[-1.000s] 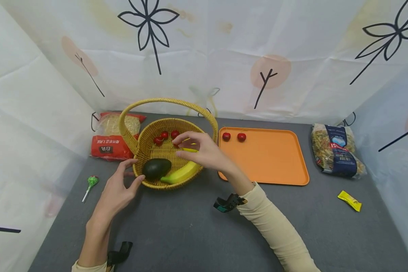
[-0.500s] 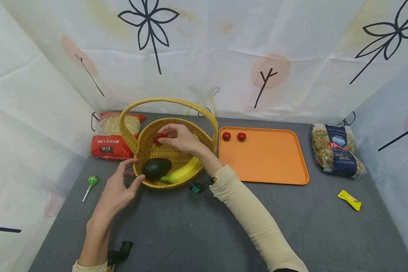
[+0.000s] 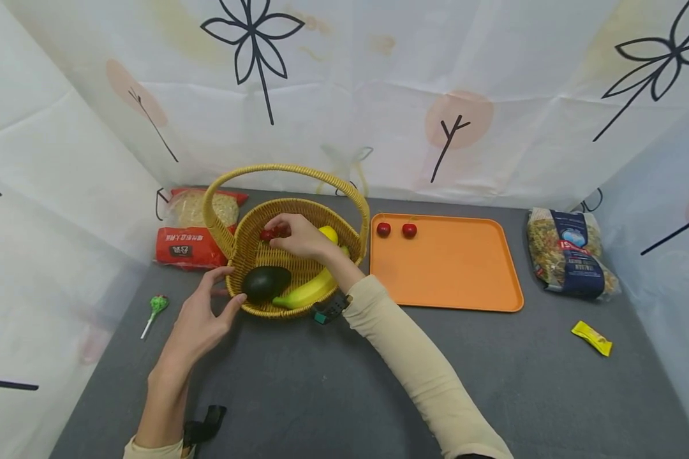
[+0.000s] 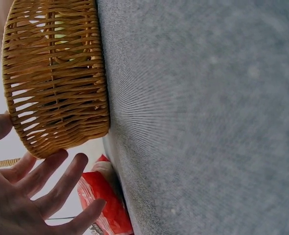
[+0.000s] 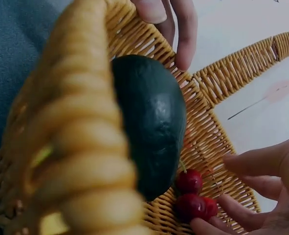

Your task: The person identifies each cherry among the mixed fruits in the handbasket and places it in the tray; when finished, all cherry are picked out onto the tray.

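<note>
A yellow wicker basket (image 3: 289, 205) with a tall handle stands at the left back of the table. My left hand (image 3: 198, 322) grips its near left rim, thumb over the edge and fingers along the outside wall. Inside lie a dark green avocado (image 3: 266, 284), a banana (image 3: 305, 294) and several red cherries (image 5: 189, 207). My right hand (image 3: 300, 236) reaches into the back of the basket. In the right wrist view, its fingertips are on either side of a cherry (image 5: 211, 208) and pinch it. This hand hides part of the basket's floor in the head view.
An orange tray (image 3: 448, 268) with two cherries (image 3: 409, 230) lies right of the basket. A red noodle packet (image 3: 189, 247) sits behind the left rim, and a pasta bag (image 3: 571, 255) at far right. A lollipop (image 3: 157, 305) and a yellow-wrapped candy (image 3: 591, 338) lie farther out.
My right hand has moved left and slightly back inside the basket to the cherries, then slightly forward. My left hand stays on the rim.
</note>
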### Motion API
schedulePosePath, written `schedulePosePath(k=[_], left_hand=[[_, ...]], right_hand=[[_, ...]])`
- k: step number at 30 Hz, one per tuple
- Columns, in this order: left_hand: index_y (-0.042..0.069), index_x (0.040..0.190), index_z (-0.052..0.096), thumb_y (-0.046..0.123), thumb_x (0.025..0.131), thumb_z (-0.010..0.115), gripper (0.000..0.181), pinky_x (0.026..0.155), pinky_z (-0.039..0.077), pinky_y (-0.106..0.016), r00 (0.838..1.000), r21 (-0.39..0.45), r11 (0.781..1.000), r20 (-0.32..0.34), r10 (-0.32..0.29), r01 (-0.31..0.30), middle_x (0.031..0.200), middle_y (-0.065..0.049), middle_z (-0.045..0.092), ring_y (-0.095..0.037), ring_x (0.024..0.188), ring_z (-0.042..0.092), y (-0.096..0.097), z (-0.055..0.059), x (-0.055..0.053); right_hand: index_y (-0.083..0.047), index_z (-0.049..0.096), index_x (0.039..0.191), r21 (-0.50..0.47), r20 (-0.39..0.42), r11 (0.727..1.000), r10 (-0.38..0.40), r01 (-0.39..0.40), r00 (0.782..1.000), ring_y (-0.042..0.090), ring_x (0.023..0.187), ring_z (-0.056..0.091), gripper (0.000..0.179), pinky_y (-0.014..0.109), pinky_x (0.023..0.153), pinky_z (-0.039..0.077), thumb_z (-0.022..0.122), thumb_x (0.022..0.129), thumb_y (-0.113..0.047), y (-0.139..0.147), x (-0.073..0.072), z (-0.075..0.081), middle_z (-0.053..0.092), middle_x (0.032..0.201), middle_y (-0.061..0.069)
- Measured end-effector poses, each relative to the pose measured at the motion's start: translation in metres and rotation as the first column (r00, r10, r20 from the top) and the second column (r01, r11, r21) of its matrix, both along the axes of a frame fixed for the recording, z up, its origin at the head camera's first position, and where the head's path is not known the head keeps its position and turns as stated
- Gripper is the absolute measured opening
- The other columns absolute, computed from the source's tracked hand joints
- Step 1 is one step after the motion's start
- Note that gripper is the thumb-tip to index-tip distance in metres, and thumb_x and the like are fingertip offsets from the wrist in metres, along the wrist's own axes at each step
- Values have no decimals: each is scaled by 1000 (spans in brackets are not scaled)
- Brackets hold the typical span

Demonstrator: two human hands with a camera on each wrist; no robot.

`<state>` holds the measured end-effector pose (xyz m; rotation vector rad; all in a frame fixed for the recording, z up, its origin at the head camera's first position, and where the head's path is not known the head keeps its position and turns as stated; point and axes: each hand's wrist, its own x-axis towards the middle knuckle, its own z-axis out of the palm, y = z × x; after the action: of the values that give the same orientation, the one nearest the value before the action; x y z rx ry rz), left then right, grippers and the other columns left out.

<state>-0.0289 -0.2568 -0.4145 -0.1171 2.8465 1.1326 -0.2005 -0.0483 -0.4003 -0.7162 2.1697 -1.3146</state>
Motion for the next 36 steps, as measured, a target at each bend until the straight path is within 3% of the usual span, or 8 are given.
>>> schedulePosePath(k=[11,20,23,26,30,36], left_hand=[[12,164,35,37,108,66,69,112,42,-79,1000,3,1000,0,2,-2,162,-25,49,-48,140,58,1,-1,0],[11,164,35,35,108,67,68,110,44,-78,1000,-8,1000,0,7,-7,163,-25,48,-48,140,58,1,0,1],[11,164,34,35,108,67,69,111,44,-78,1000,-6,1000,6,9,-8,163,-25,48,-49,140,57,1,0,1],[11,164,34,36,108,66,69,111,45,-77,1000,-6,1000,9,9,-9,164,-25,47,-49,140,57,1,1,1],[11,164,34,35,108,67,69,110,46,-77,1000,-5,1000,6,7,-7,164,-25,47,-49,140,57,1,1,1],[10,164,34,34,108,67,69,111,45,-77,1000,-6,1000,9,7,-7,163,-26,47,-50,140,57,2,1,0]], right_hand=[[0,64,146,174,-22,980,101,-96,995,32,141,61,39,43,117,53,61,107,-1,-7,-5,-2,64,152,17],[-3,62,151,221,21,961,166,-167,986,31,153,54,44,45,126,47,63,106,-3,-6,-7,-2,61,160,15],[-4,62,151,211,39,961,175,-179,984,30,144,62,46,42,119,53,62,106,-1,-7,-6,-3,61,159,14],[-5,63,150,211,42,958,188,-193,981,26,122,69,47,33,105,59,63,104,-1,-7,-5,-4,64,156,14],[-4,67,147,206,8,961,186,-184,983,24,106,62,45,25,90,54,66,102,-2,-6,-4,-6,69,149,16],[-1,70,141,132,-32,986,108,-103,994,29,131,66,41,31,101,57,71,100,0,1,0,-4,70,148,16]])
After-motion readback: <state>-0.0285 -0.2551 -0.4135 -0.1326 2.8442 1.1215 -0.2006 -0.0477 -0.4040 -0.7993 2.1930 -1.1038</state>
